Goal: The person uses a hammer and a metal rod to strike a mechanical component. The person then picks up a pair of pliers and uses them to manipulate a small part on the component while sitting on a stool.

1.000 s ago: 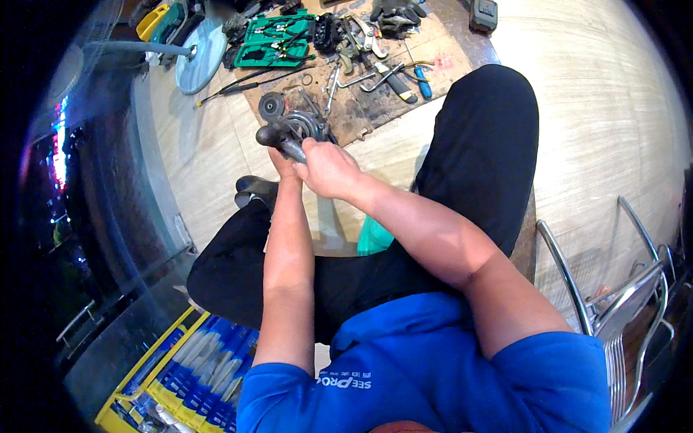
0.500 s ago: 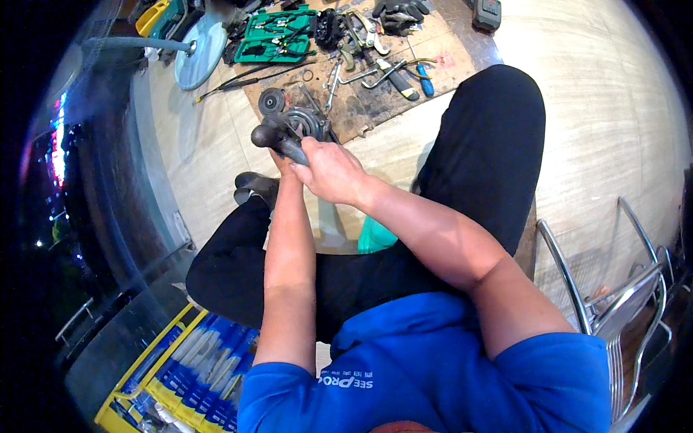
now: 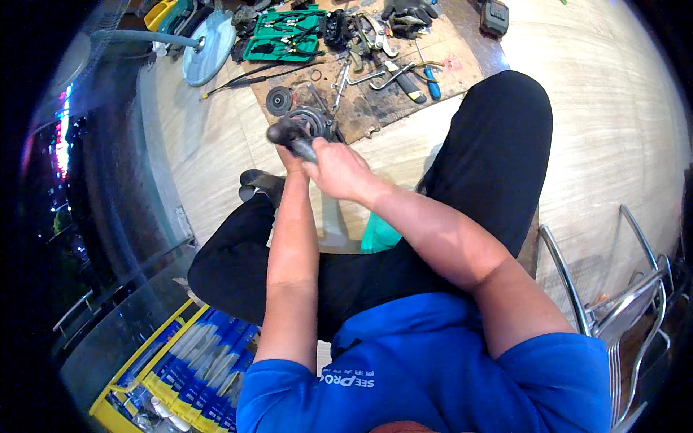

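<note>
So right hand [image 3: 338, 167] has fingers curled tight round a hammer-like tool [image 3: 301, 146], head poking out far-left; left hand [image 3: 292, 160] grip, can't tell.

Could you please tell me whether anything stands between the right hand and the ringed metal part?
Only the hammer in the right hand: from this view it overlaps the ringed metal part. The left hand is partly hidden by it.

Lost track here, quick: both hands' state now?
Left hand: mostly hidden; grip cannot be told.
Right hand: closed around a dark hammer-like tool.
</note>
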The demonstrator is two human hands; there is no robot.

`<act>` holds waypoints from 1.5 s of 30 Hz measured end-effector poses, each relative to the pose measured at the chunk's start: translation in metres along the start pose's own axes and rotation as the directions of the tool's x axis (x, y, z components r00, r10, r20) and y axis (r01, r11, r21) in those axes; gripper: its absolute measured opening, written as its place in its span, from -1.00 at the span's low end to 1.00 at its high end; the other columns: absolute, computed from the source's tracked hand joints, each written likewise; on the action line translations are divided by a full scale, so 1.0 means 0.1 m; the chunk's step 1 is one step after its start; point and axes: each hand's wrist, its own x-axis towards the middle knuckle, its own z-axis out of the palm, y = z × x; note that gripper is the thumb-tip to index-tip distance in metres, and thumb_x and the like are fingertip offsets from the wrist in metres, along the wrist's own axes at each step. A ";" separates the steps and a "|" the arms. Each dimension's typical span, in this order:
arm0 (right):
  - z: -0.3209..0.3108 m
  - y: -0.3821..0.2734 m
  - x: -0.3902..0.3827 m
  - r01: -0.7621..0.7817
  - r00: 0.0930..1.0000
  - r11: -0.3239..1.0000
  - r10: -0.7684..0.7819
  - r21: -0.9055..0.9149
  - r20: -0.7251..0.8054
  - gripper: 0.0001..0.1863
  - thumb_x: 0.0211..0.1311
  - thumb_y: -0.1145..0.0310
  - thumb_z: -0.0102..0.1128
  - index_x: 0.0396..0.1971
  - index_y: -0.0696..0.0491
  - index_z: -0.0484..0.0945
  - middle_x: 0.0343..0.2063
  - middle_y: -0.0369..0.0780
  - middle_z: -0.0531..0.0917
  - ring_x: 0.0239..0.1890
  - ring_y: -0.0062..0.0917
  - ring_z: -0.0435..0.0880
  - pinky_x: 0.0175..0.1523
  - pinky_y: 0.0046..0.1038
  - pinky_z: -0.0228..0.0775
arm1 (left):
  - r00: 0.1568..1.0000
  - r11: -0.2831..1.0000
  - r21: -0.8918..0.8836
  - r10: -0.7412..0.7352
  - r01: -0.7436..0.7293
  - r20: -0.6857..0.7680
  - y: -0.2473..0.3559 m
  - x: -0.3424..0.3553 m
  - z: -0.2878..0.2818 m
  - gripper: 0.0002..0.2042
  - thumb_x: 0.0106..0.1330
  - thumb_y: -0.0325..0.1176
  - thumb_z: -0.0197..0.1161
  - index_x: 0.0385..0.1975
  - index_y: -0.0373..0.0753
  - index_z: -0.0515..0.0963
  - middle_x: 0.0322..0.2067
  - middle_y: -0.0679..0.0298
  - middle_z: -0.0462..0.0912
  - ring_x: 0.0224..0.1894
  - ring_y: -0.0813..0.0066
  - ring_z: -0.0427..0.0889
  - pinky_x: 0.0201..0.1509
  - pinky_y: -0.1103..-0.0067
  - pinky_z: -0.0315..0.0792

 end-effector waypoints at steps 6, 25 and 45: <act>-0.16 0.40 0.12 -0.047 0.986 0.997 0.056 0.058 -0.158 -0.64 0.17 0.17 0.24 -0.37 0.24 0.52 -0.44 0.13 0.63 -0.28 0.03 0.64 -0.16 -0.10 0.46 | 0.975 0.773 0.607 0.222 -0.187 0.017 0.83 -0.14 0.66 -0.76 0.06 -0.48 0.23 -0.23 -0.27 0.62 -0.32 0.04 0.67 -0.18 0.05 0.64 -0.09 0.33 0.47; -0.59 0.14 0.21 -0.089 0.919 0.992 0.116 0.089 -0.376 -0.63 0.16 0.12 0.25 -0.33 0.18 0.60 -0.55 -0.05 0.65 -0.43 -0.27 0.68 -0.25 -0.26 0.47 | 0.891 0.961 -0.256 -0.207 0.108 -0.404 0.87 -0.27 -0.23 -0.83 0.32 -0.31 0.26 -0.17 -0.14 0.48 -0.27 0.37 0.64 -0.15 0.47 0.64 -0.07 0.31 0.44; -0.45 0.18 0.21 -0.126 0.932 0.988 0.149 0.092 -0.330 -0.62 0.10 0.11 0.29 -0.39 0.19 0.60 -0.47 0.05 0.66 -0.33 -0.12 0.69 -0.17 -0.19 0.49 | 0.969 0.986 0.159 0.001 0.039 -0.247 0.82 -0.39 -0.04 -0.74 0.22 -0.57 0.30 -0.10 -0.37 0.48 -0.19 0.21 0.68 -0.19 0.55 0.64 -0.02 0.61 0.48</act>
